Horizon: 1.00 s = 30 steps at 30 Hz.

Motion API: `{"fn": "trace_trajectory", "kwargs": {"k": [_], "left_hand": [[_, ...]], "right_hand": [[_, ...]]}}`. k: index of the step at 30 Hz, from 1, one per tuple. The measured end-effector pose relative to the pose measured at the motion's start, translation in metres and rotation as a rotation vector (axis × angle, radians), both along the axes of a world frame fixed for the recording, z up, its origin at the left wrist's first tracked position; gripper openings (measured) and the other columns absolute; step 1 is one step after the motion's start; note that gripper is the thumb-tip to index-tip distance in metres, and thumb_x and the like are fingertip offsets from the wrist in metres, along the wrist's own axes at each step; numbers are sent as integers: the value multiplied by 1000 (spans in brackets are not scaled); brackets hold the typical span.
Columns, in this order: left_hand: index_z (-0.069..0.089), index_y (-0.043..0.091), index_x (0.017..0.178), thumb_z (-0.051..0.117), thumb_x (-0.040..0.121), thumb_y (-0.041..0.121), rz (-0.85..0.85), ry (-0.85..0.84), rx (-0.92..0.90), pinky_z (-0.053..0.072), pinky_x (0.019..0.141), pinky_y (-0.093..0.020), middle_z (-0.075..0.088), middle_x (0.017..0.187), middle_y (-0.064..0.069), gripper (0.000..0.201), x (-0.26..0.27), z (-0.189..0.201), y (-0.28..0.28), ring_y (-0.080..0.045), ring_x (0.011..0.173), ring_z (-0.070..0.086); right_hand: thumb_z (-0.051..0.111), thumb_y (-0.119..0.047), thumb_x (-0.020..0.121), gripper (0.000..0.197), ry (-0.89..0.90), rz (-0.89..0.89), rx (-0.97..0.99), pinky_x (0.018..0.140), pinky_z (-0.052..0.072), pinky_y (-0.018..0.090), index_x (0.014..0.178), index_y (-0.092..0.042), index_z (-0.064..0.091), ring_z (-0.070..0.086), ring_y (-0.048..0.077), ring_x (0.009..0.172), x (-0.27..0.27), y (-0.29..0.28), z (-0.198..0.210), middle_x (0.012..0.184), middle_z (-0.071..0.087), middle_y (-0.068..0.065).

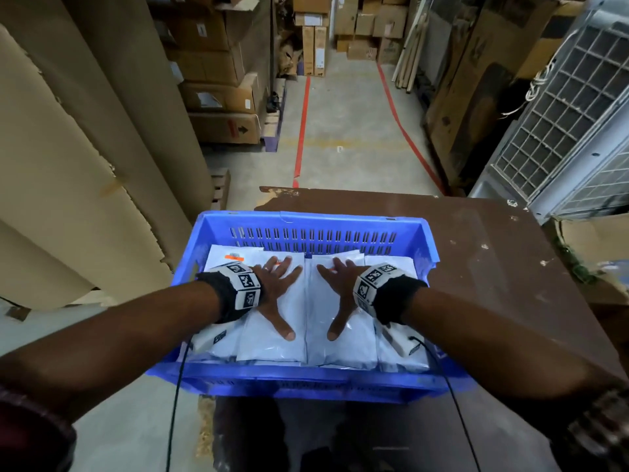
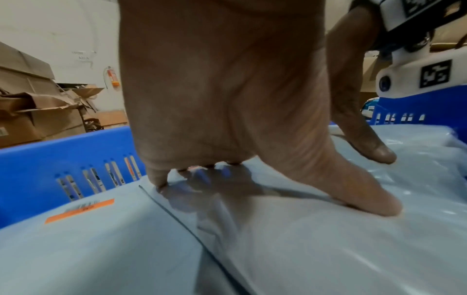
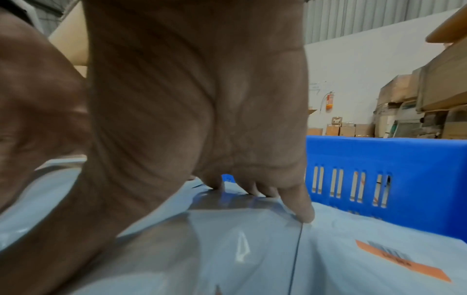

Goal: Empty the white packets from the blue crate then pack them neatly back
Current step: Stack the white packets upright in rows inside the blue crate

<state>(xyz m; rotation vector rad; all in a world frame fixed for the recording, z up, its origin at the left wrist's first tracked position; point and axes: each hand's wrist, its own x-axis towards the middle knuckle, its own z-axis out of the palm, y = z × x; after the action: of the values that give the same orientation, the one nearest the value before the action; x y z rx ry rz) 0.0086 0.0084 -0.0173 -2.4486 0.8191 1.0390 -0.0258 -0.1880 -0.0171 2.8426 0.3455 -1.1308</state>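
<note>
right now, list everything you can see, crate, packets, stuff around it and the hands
blue crate: one, blue, slotted walls, on the brown table
white packets: several, exact count unclear, white, lying flat side by side in the crate
orange labels: at least two, orange, on packets
brown table: one, brown, worn, under the crate
cardboard boxes: many, brown, stacked along the aisle
red floor lines: two, red, on the concrete aisle
metal grille unit: one, white-grey, far right
left hand: fingers spread, pressing flat on a packet
right hand: fingers spread, pressing flat on the neighbouring packet
</note>
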Motion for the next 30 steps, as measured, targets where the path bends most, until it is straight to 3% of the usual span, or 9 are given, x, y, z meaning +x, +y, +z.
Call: {"fn": "trace_trajectory", "kwargs": {"k": [3, 9, 16, 23, 30], "left_hand": [[-30, 30, 149, 64, 48, 92, -19, 22, -21, 3, 119, -60, -33, 158, -4, 151, 11, -16, -1, -34, 147, -22], [-35, 24, 146, 60, 45, 95, -34, 5, -132, -10, 118, -57, -41, 153, -8, 156, 4, -49, -5, -38, 142, -32], [-39, 24, 142, 49, 39, 103, -22, -30, -207, -17, 114, -56, -44, 151, -8, 157, 2, -80, 3, -38, 140, -36], [-40, 24, 142, 50, 45, 100, -2, -38, -231, -25, 110, -54, -50, 142, -3, 152, -2, -81, 2, -37, 139, -38], [-30, 29, 149, 58, 46, 96, 70, 17, -288, -17, 117, -53, -34, 158, -5, 151, -1, -46, 5, -32, 144, -32]], "right_hand": [[83, -67, 58, 147, 8, 4, 9, 117, 7, 61, 155, -26, -18, -13, 36, 150, -8, -1, -6, 163, -17, 10], [86, -68, 50, 156, 94, -77, -2, 115, 6, 65, 151, -33, -27, -22, 37, 148, -2, -8, -24, 160, -28, 11], [87, -72, 43, 163, 78, -76, 22, 117, 2, 66, 147, -34, -33, -28, 38, 145, -4, -9, -44, 157, -34, 11], [90, -67, 41, 165, 58, -105, -10, 116, 4, 64, 148, -35, -31, -26, 37, 146, -2, -9, -61, 157, -35, 12], [86, -71, 47, 157, 67, -56, -26, 114, 10, 70, 150, -35, -28, -18, 40, 148, 3, -4, -30, 161, -24, 12]]}}
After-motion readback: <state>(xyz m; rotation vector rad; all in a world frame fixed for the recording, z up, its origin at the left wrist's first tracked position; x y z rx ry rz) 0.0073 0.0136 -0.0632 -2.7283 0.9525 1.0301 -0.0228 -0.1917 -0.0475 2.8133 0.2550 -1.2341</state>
